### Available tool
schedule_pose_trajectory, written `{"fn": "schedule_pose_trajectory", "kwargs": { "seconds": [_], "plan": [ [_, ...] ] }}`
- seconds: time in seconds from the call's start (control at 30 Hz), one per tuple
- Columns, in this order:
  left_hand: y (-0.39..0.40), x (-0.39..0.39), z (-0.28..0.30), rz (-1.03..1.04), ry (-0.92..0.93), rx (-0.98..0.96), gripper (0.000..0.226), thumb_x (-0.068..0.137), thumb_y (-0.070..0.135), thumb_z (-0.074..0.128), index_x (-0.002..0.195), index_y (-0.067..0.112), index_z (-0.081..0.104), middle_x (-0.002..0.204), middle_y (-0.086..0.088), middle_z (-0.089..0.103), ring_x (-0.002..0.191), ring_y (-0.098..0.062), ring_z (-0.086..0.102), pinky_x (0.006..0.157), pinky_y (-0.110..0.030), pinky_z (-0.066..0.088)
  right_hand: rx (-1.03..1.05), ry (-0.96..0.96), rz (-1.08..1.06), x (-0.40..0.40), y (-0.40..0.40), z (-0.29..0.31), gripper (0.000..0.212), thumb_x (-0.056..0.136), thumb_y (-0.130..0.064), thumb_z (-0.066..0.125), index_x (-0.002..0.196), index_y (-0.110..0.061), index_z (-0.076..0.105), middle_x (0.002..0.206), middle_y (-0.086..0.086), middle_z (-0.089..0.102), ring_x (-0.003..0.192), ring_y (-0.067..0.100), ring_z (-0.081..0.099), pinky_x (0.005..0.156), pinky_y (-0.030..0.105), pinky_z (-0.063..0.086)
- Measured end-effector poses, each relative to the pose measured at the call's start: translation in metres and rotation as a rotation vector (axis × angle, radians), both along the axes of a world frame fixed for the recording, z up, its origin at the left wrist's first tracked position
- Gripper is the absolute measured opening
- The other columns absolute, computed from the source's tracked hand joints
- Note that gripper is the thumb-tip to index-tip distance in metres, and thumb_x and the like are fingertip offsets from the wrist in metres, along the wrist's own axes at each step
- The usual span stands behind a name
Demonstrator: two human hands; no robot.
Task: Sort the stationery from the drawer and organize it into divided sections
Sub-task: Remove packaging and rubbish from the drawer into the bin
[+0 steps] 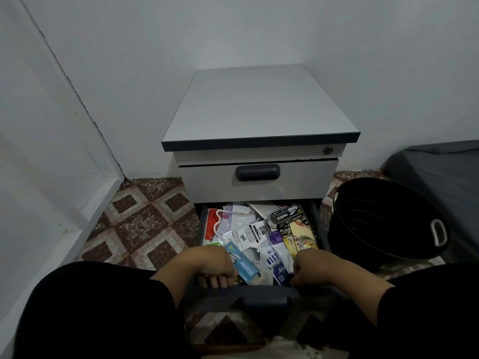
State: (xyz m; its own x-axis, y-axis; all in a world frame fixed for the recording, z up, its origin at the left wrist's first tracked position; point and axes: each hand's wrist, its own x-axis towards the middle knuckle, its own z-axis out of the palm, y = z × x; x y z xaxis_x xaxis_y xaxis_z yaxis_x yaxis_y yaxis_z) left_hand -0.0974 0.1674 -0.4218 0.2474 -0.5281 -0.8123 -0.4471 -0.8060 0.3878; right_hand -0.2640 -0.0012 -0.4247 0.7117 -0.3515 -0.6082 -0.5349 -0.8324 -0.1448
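Note:
The lower drawer (261,294) of a small grey cabinet (259,110) stands pulled out toward me. It is full of jumbled stationery: a blue stapler pack (243,266), a black stapler box (283,216), a battery pack (285,231), a red-and-white packet (213,224) and several papers and labels. My left hand (207,265) grips the drawer's front edge at the left, fingers curled over it. My right hand (311,268) grips the same edge at the right.
The upper drawer (259,177) with its dark handle is closed. A black round basket (383,221) with a white handle stands on the tiled floor right of the drawer. A dark mattress edge (440,167) lies far right. White walls close in left and behind.

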Motion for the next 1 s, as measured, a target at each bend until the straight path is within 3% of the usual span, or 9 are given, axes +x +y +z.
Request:
{"fn": "schedule_pose_trajectory", "kwargs": {
  "seconds": [0.13,0.3,0.4,0.53,0.67,0.77,0.87,0.93,1.0],
  "plan": [
    [0.005,-0.005,-0.003,-0.004,0.071,0.043,0.029,0.097,0.026,0.045,0.081,0.014,0.065,0.081,-0.001,0.065,0.069,-0.015,0.059,0.07,-0.031,0.049,0.073,0.08,0.006,-0.003,0.004,0.003,0.021,0.081,-0.037,0.068,0.085,-0.017,0.07,0.074,-0.002,0.062,0.066,0.014,0.057,0.057,0.023,0.043],
    [0.007,-0.016,-0.014,-0.079,0.078,0.132,0.029,0.097,0.026,0.045,0.078,0.016,0.065,0.08,0.001,0.065,0.072,-0.014,0.06,0.093,-0.041,0.049,0.14,0.186,0.056,-0.009,0.014,0.003,0.018,0.083,-0.032,0.066,0.076,-0.015,0.068,0.062,-0.003,0.062,0.055,0.013,0.059,0.069,0.027,0.053],
    [0.009,-0.02,-0.017,-0.1,0.069,0.157,0.029,0.096,0.026,0.045,0.076,0.016,0.064,0.078,0.001,0.064,0.071,-0.013,0.059,0.091,-0.04,0.05,0.142,0.22,0.082,-0.01,0.02,0.006,0.02,0.085,-0.03,0.064,0.076,-0.013,0.068,0.06,-0.003,0.061,0.052,0.012,0.058,0.069,0.026,0.053],
    [0.01,-0.023,-0.016,-0.106,0.092,0.185,0.027,0.095,0.023,0.047,0.076,0.015,0.065,0.078,0.0,0.064,0.07,-0.014,0.06,0.09,-0.042,0.051,0.172,0.265,0.078,-0.009,0.023,0.002,0.028,0.087,-0.03,0.063,0.093,-0.004,0.073,0.065,-0.001,0.063,0.055,0.012,0.059,0.075,0.029,0.055],
    [0.003,-0.022,-0.016,-0.111,0.078,0.205,0.028,0.097,0.025,0.046,0.077,0.013,0.062,0.076,-0.002,0.063,0.065,-0.013,0.059,0.07,-0.032,0.051,0.159,0.205,0.011,-0.009,0.014,0.004,0.027,0.087,-0.034,0.064,0.094,-0.009,0.073,0.079,0.001,0.07,0.059,0.011,0.06,0.075,0.029,0.055],
    [-0.007,-0.014,-0.012,-0.094,-0.028,0.044,0.03,0.099,0.027,0.046,0.08,0.011,0.063,0.071,-0.002,0.063,0.055,-0.01,0.056,0.056,-0.023,0.045,-0.047,-0.139,-0.063,-0.003,-0.008,-0.002,0.021,0.091,-0.035,0.055,0.084,-0.02,0.066,0.082,-0.003,0.062,0.071,0.012,0.057,0.066,0.024,0.045],
    [-0.018,-0.006,-0.009,0.015,-0.248,-0.299,0.028,0.098,0.029,0.049,0.087,0.009,0.066,0.078,-0.003,0.063,0.062,-0.01,0.055,0.06,-0.024,0.045,-0.103,-0.413,-0.211,0.005,-0.031,-0.019,0.026,0.094,-0.027,0.048,0.115,-0.017,0.059,0.111,0.006,0.061,0.097,0.024,0.06,0.078,0.032,0.049],
    [-0.024,-0.003,-0.012,0.054,-0.361,-0.464,0.024,0.097,0.027,0.049,0.088,0.011,0.065,0.087,-0.003,0.065,0.071,-0.013,0.058,0.066,-0.026,0.048,-0.124,-0.406,-0.165,0.009,-0.038,-0.03,0.049,0.093,-0.018,0.046,0.142,-0.016,0.038,0.135,0.012,0.047,0.12,0.031,0.048,0.094,0.037,0.046],
    [-0.03,-0.003,-0.02,0.084,-0.406,-0.533,0.02,0.096,0.023,0.048,0.099,0.013,0.066,0.1,-0.005,0.069,0.086,-0.019,0.064,0.077,-0.032,0.053,-0.142,-0.358,-0.1,0.012,-0.039,-0.037,0.066,0.093,-0.013,0.046,0.152,-0.018,0.018,0.154,0.009,0.026,0.138,0.031,0.029,0.108,0.043,0.036]
  ]
}}
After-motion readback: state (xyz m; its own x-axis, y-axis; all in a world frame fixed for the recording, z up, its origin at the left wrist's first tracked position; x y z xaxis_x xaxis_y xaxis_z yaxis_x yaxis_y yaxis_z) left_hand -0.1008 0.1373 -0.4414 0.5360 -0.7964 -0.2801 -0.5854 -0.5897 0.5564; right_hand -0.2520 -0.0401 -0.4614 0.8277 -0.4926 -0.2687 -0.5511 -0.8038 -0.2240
